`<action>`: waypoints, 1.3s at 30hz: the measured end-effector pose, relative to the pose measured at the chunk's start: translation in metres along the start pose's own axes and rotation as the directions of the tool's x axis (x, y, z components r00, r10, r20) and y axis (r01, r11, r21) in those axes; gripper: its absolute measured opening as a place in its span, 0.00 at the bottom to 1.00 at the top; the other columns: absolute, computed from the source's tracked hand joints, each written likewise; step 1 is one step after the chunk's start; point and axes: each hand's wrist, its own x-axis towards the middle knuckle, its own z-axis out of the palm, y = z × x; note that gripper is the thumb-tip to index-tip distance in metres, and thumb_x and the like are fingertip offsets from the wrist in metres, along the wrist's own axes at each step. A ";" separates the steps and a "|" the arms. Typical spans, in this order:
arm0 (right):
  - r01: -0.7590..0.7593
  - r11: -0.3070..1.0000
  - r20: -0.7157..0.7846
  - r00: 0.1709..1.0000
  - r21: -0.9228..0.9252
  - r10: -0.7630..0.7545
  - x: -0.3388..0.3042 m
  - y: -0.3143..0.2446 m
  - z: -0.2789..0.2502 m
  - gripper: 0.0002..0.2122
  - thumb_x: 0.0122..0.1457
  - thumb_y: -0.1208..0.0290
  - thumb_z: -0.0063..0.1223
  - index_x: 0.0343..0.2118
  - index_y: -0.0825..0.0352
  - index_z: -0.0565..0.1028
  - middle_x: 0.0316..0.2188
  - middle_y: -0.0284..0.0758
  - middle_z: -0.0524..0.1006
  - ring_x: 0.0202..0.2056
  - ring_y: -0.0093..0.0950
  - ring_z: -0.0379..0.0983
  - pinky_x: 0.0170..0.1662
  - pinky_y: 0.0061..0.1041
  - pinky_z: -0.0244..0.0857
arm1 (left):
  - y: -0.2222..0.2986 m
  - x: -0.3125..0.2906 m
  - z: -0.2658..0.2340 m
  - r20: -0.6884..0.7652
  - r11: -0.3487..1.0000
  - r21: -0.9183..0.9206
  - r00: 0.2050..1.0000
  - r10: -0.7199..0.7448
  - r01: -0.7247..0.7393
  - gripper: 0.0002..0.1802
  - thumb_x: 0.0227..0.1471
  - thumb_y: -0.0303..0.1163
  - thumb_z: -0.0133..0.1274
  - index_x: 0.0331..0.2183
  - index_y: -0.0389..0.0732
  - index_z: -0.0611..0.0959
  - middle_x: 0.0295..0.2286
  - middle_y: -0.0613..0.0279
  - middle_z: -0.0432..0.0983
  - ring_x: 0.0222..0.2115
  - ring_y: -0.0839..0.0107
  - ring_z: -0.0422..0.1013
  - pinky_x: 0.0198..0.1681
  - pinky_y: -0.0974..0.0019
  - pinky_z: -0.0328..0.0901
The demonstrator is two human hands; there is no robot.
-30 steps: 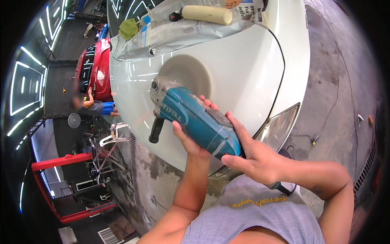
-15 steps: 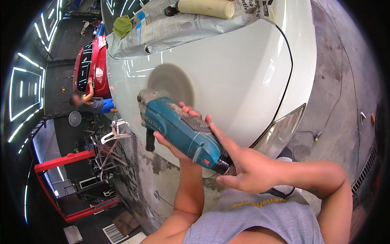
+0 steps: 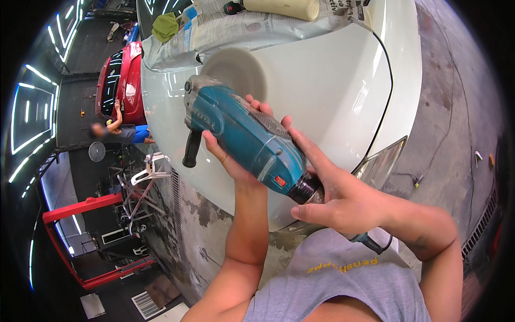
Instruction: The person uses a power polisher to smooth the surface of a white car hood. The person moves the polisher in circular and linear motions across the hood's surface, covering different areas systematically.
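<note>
A teal rotary polisher (image 3: 249,139) lies across my view, its round pad (image 3: 238,72) smeared by spinning against the white car hood (image 3: 327,80). My left hand (image 3: 230,161) cups the tool's body from beneath, with fingertips showing on the far side. Around the rear grip, past the red switch, my right hand (image 3: 348,198) is wrapped with its index finger stretched along the body. A black side handle (image 3: 192,148) sticks out near the polisher's head, and neither hand touches it. From the back end a dark cord (image 3: 381,246) curves down by my shirt.
Newspaper (image 3: 236,40) covers the hood's far edge, with a cream bottle (image 3: 284,7) and a green cloth (image 3: 165,27) on it. A headlight (image 3: 382,163) sits at right. Farther left, a person (image 3: 126,134) stands by a red car (image 3: 130,80). Cables cross the concrete floor (image 3: 445,96).
The polisher and both my hands have moved up and slightly right in view, so the spinning pad is closer to the newspaper. My grip looks the same.
</note>
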 end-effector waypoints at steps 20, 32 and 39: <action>-0.289 0.955 0.310 0.916 0.065 0.256 -0.086 0.018 0.004 0.54 0.64 0.77 0.61 0.77 0.68 0.25 0.78 0.53 0.39 0.76 0.35 0.46 0.74 0.32 0.47 | -0.051 -0.152 0.028 -0.418 0.945 0.322 0.888 0.195 -0.056 0.59 0.53 0.75 0.59 0.66 0.38 0.63 0.58 0.55 0.68 0.63 0.57 0.65 0.70 0.27 0.54; -0.143 0.942 -0.363 0.897 0.302 0.253 -0.195 -0.054 -0.014 0.56 0.47 0.76 0.69 0.78 0.74 0.45 0.60 0.45 0.73 0.51 0.30 0.75 0.58 0.29 0.68 | -0.166 -0.047 0.096 -0.306 0.917 0.278 0.931 -0.199 0.287 0.52 0.55 0.78 0.54 0.57 0.38 0.77 0.54 0.52 0.77 0.55 0.57 0.75 0.59 0.45 0.74; -0.159 0.943 -0.101 0.976 0.292 0.195 -0.200 0.006 0.042 0.54 0.55 0.83 0.64 0.78 0.72 0.38 0.77 0.43 0.51 0.59 0.28 0.68 0.63 0.29 0.63 | -0.134 -0.152 0.071 -0.255 0.980 0.139 0.962 -0.101 0.140 0.52 0.57 0.74 0.55 0.63 0.39 0.70 0.54 0.55 0.71 0.60 0.58 0.69 0.66 0.31 0.64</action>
